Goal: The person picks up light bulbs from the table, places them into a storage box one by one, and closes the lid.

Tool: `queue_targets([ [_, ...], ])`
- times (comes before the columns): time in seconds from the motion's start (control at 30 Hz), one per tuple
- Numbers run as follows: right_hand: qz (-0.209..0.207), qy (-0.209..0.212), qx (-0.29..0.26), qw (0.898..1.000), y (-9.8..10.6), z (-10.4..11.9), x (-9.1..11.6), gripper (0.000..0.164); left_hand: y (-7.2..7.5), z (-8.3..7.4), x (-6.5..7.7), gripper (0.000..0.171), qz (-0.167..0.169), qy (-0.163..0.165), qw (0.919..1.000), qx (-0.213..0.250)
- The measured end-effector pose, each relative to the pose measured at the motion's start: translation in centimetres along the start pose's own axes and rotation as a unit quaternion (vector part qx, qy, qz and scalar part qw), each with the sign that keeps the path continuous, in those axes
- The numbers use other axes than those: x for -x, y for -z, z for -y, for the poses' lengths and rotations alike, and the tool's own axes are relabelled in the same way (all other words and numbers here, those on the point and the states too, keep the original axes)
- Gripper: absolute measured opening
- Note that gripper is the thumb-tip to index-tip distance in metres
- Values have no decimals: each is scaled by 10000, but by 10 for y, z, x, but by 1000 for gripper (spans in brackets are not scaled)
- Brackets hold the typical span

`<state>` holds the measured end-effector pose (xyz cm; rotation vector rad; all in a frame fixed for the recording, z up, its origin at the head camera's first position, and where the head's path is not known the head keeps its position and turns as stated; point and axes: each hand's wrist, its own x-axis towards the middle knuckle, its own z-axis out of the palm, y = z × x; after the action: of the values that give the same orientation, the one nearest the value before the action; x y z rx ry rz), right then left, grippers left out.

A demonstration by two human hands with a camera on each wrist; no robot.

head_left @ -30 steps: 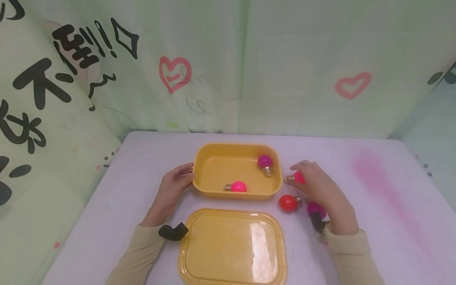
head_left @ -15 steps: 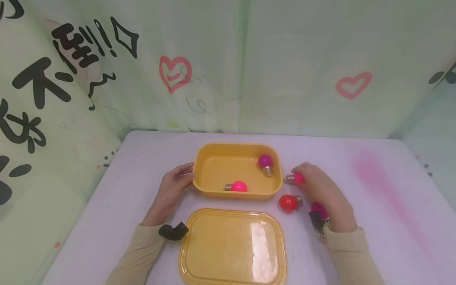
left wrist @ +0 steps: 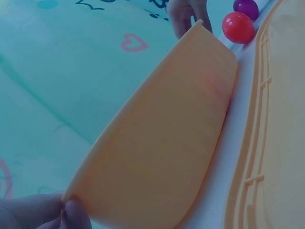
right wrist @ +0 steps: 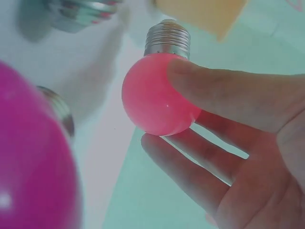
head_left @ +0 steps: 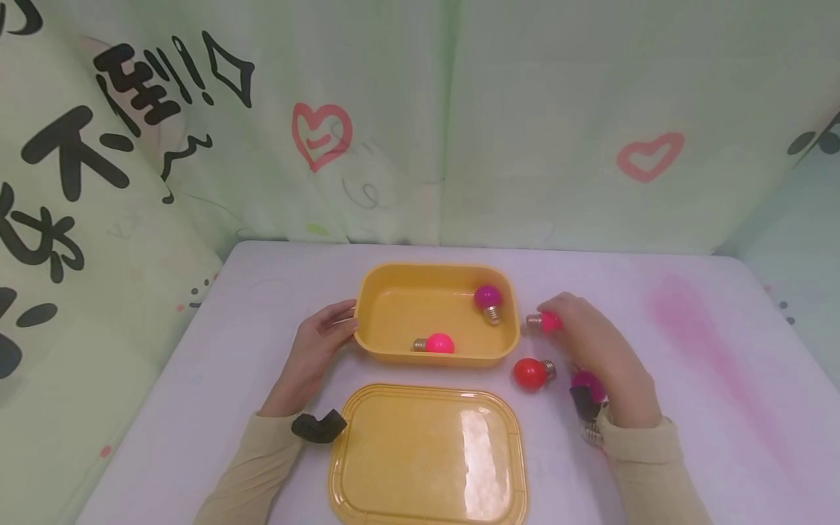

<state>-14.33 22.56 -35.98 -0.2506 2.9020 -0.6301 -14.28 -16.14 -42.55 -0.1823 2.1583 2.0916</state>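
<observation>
In the head view, a yellow plastic box stands mid-table with a purple light bulb and a pink light bulb inside. My left hand holds the box at its left end; in the left wrist view, thumb and fingers pinch its rim. Just right of the box, my right hand grips another pink light bulb by its round part, thumb on one side and fingers on the other. That bulb's silver screw base points toward the box.
A red light bulb lies off the box's near right corner. Another purple bulb sits under my right wrist, partly hidden, with a further screw base beside the sleeve. The yellow lid lies flat in front of the box.
My right fingers have drawn in around the pink bulb, which has shifted slightly away from me and shows more of its base. The left hand and the box have stayed put.
</observation>
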Motion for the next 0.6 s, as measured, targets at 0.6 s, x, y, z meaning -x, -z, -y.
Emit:
queue_targets([
  [0.6,-483,520,58,9975,16,20,3,40,-1,-2,2,43,-40,24,10000,13],
])
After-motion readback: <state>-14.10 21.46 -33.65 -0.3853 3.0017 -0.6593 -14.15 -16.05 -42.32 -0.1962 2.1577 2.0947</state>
